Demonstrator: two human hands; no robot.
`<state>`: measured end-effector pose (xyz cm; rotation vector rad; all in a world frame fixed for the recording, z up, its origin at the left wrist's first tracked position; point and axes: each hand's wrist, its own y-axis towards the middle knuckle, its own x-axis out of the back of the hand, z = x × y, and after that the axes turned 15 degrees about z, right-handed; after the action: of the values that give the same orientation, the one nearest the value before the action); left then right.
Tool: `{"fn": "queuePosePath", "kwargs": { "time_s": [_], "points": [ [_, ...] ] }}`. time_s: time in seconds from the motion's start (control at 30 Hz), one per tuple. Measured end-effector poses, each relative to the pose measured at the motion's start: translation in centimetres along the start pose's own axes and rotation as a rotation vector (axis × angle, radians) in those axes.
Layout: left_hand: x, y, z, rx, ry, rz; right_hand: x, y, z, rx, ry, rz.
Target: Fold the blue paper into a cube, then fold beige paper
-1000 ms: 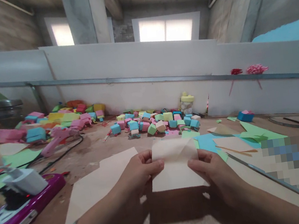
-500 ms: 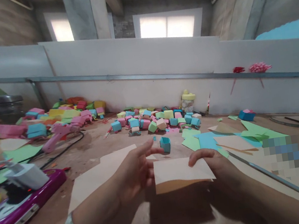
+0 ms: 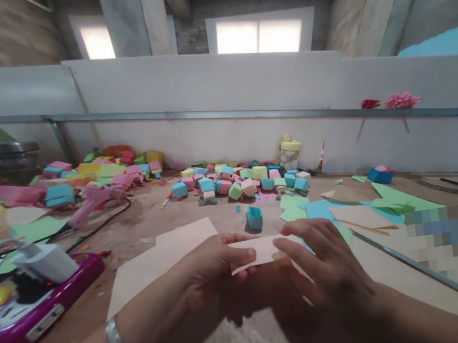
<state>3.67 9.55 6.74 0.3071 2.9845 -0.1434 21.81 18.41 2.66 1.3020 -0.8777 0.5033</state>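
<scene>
A small piece of pale folded paper [image 3: 264, 250] is held above the table between my two hands. My left hand [image 3: 212, 264] pinches its left end, thumb on top and fingers beneath. At the right end, bent fingers of my right hand [image 3: 329, 262] press on the paper's upper side; part of that end is hidden behind them. Just beyond the paper stands a small open blue paper box [image 3: 255, 218]. Larger pale sheets [image 3: 152, 264] lie on the table by my left forearm.
Several small colourful paper boxes [image 3: 234, 182] are heaped along the wall. At left are a pink glue gun [image 3: 92, 203] and a purple power strip [image 3: 39, 311] with a white plug. Coloured sheets [image 3: 319, 210] and a long metal strip [image 3: 430, 268] lie at right.
My left hand has come in and taken hold of the paper's left end. The paper now looks narrower and tilted differently. My right hand has shifted its fingers onto its upper side.
</scene>
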Motion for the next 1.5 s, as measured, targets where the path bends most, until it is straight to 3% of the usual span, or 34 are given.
{"fn": "queuePosePath", "kwargs": {
  "time_s": [0.07,0.17,0.27,0.4,0.53,0.7,0.87,1.1,1.5],
  "points": [
    [1.0,0.6,0.8,0.009,0.054,0.006,-0.2,0.2,0.1,0.019,-0.057,0.029],
    [2.5,1.9,1.6,0.026,0.177,-0.010,-0.3,0.3,0.3,-0.090,0.046,0.085],
    [3.2,2.6,1.2,-0.050,0.321,-0.053,-0.1,0.3,0.5,-0.299,0.248,0.151],
    [3.1,2.4,0.1,-0.121,0.469,0.001,-0.1,0.3,0.6,-0.571,0.590,0.276],
    [3.0,2.5,0.3,-0.050,0.545,-0.015,-0.2,0.6,0.2,-0.686,0.811,0.368],
    [3.5,2.9,0.9,0.068,0.578,0.003,-0.2,0.9,-0.4,-0.788,0.810,0.338],
    [3.5,2.7,1.1,0.177,0.581,0.040,-0.4,0.7,-1.0,-0.783,0.795,0.347],
    [3.4,2.7,1.1,0.226,0.718,-0.026,-0.3,0.5,-1.0,-0.738,0.738,0.413],
    [3.9,2.9,2.6,0.263,1.008,0.086,0.0,0.5,-1.3,-0.587,0.336,0.574]
  ]
}}
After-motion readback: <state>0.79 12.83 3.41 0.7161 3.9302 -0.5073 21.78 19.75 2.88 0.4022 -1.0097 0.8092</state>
